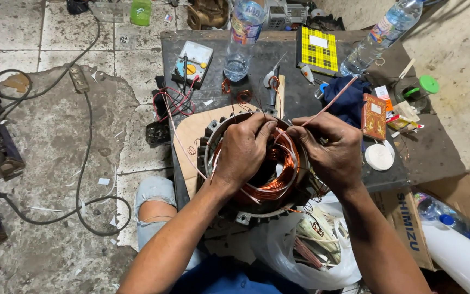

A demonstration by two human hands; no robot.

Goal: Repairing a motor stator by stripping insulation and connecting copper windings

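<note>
Only the head cam here, looking straight down at my low worktop (300, 98). The stator (257, 169) sits at the near edge on a bit of cardboard (191, 130), right over my knee. My left hand (243, 152) is draped over the copper coils (278, 179), fingers curled down onto the winding and pressing the bundle in place. My right hand (330, 149) is pinching a thin pink sleeve (333, 100) that runs up and away toward the back of the worktop; the fingertips of both hands nearly meet over the core.

Progress-wise, I'd say the winding is mostly in: the copper forms a full ring around the bore. What looks left is the tidy-up, since loose wire ends stick out around the housing and a few white strips poke out between the turns. I can't tell whether every slot is filled, my hands cover a good part of it.

Rest of the clutter: multimeter (192, 63) with red and black leads at the back left, two water bottles (243, 38) (379, 35), a yellow checked notebook (317, 50), a blue cloth (349, 100), a small patterned box (375, 116) and a white tape roll (379, 156) on the right. A plastic bag (311, 245) of scraps sits just below the stator, with a cardboard box (425, 218) beside it. Black cable (85, 163) snakes over the cracked floor on the left.
</note>
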